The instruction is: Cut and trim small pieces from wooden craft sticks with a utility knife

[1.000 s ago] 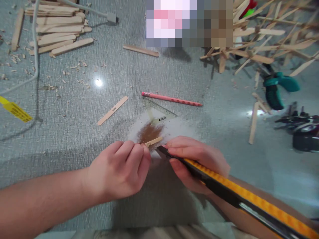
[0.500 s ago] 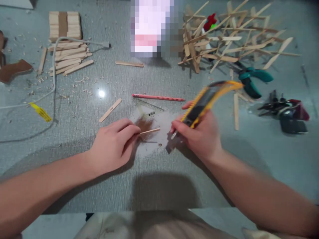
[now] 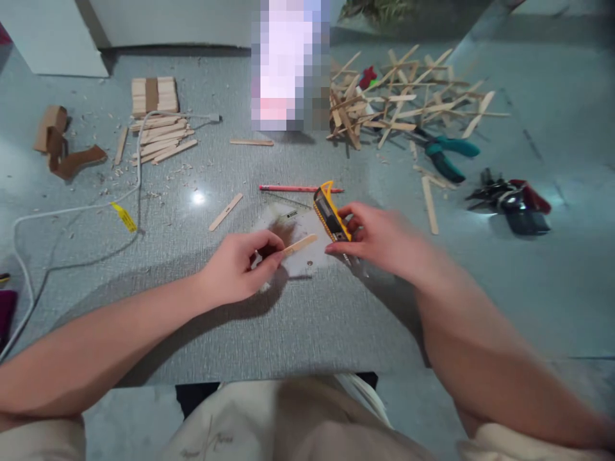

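Currently, the left hand [image 3: 280,250] pinches the held stick [image 3: 302,244] between thumb and fingers, while the right hand [image 3: 342,232] grasps the knife [image 3: 332,213] around its lower part. Seen from the left hand, the held stick juts out toward 2 o'clock, its long axis running from about 8 to 2. Its free tip lies at 9 o'clock from the right hand, apart from both that hand and the knife. The knife's axis runs roughly 11 to 5, the metal end toward 5. Under the held stick is a white sheet [image 3: 319,224] with brown dust on it. At 12 o'clock from the held stick lies the pencil [image 3: 288,188]; at 10, a loose stick [image 3: 225,212]. Farther across the counter [image 3: 307,333], a brown band [image 3: 152,96] wraps the bundle [image 3: 167,96] between 10 and 11, the stick heap [image 3: 398,105] spreads at 1, and the pliers [image 3: 444,160] lie at 2.
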Tool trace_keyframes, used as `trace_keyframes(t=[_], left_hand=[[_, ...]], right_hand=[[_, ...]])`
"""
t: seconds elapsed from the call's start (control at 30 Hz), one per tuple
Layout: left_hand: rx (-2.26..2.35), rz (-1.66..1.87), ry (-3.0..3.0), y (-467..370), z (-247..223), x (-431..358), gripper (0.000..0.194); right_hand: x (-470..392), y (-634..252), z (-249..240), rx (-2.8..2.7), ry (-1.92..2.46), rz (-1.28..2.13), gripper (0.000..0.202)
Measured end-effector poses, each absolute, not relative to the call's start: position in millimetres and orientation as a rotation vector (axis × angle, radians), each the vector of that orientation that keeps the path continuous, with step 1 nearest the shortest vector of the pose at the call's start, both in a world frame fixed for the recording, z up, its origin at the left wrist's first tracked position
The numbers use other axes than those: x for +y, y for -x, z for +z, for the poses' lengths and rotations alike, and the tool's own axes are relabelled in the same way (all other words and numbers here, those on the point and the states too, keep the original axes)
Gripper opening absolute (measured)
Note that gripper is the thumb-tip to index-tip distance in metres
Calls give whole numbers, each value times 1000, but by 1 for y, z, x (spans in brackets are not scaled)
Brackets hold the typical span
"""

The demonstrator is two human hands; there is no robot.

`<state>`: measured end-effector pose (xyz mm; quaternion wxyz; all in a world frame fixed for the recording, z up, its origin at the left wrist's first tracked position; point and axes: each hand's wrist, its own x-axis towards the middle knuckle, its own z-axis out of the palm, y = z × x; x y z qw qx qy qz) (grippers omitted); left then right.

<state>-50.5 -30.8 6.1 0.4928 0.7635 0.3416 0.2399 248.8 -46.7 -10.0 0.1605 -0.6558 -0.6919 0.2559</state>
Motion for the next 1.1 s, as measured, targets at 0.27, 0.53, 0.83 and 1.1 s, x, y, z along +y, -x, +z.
trace_keyframes(t=[0.27, 0.53, 0.83, 1.1], left_hand=[[819, 587, -1890, 52, 2, -32, 19], [871, 528, -1996, 52, 0, -32, 22], [839, 591, -1791, 53, -11, -25, 26], [795, 684, -1614, 48, -18, -30, 30]], right_hand=[[-71, -205, 32, -2067, 1531, 651, 36], [-74, -165, 24, -2077, 1439, 830, 17], [-21, -203, 39, -2071, 1635, 428, 31], [14, -157, 25, -2472, 1584, 198, 12]])
